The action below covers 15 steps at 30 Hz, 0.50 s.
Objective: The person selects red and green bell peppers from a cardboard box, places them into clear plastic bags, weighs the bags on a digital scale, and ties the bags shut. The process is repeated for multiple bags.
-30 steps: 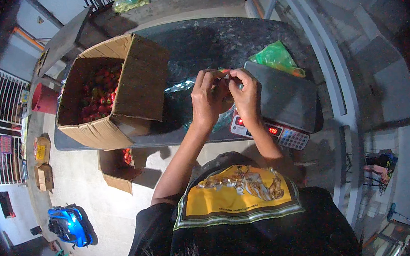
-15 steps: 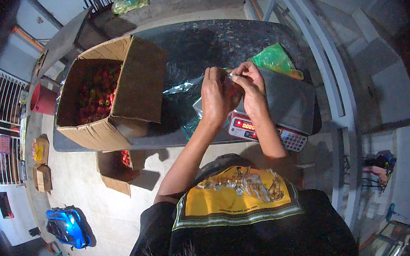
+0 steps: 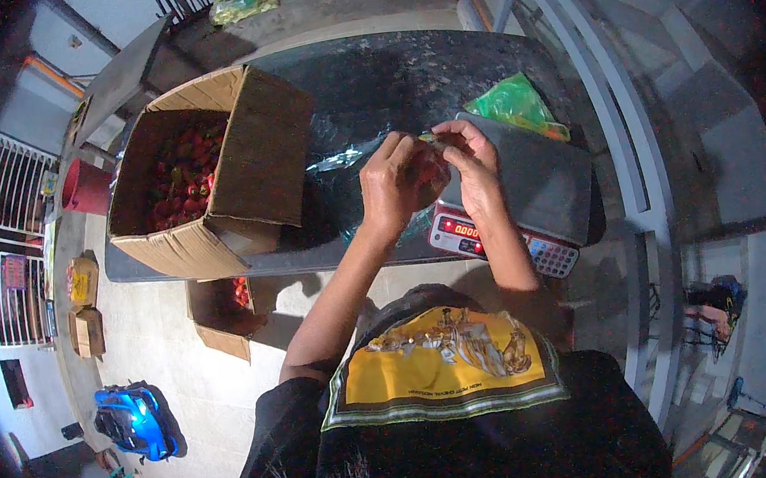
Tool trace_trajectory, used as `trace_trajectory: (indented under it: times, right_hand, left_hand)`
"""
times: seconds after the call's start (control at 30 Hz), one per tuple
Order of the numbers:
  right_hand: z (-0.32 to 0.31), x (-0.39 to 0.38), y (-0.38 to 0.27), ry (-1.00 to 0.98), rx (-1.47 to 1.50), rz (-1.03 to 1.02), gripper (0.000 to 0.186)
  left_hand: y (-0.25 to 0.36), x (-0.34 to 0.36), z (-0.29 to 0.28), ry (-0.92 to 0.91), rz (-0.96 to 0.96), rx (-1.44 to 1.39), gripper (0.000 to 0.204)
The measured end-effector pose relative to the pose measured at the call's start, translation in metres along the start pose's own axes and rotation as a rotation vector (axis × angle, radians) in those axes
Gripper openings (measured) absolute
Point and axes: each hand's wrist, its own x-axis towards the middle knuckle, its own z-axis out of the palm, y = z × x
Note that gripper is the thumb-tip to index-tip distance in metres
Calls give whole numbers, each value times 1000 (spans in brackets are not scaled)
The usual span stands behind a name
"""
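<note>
Between my hands, over the dark table, is a clear plastic bag (image 3: 429, 175) with reddish contents, probably peppers; I cannot make them out well. My left hand (image 3: 385, 183) is closed around the bag's upper left side. The fingers of my right hand (image 3: 475, 158) pinch the bag's top near my left fingertips. Just below my right wrist lies a digital scale (image 3: 458, 232) with a lit red display and a grey weighing plate. To the left of my hands stands an open cardboard box (image 3: 255, 150), holding many red and some greenish peppers (image 3: 185, 175).
More clear plastic film (image 3: 338, 158) lies on the black table (image 3: 376, 74) beside the box. A green plastic bag (image 3: 518, 108) rests at the scale's far side. On the floor are a smaller cardboard box (image 3: 224, 333) with red peppers and a blue ride-on toy (image 3: 133, 421). Metal posts (image 3: 616, 124) rise at right.
My left hand has shifted slightly left and nearer, showing more of the reddish bag. My right hand still pinches at its top. The view has shifted a little.
</note>
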Motion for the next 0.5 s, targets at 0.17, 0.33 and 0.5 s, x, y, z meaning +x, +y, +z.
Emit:
trace_trajectory:
  times: [0.17, 0.33, 0.5]
  right_hand:
    - [-7, 8, 5, -83, -600, -210, 21]
    - [17, 14, 0, -23, -953, -587, 12]
    - [10, 18, 25, -51, -823, -529, 20]
  left_hand:
    - [1, 8, -6, -11, 31, -51, 18]
    - [1, 31, -19, 87, 58, -44, 16]
    - [4, 33, -19, 122, -15, -53, 14]
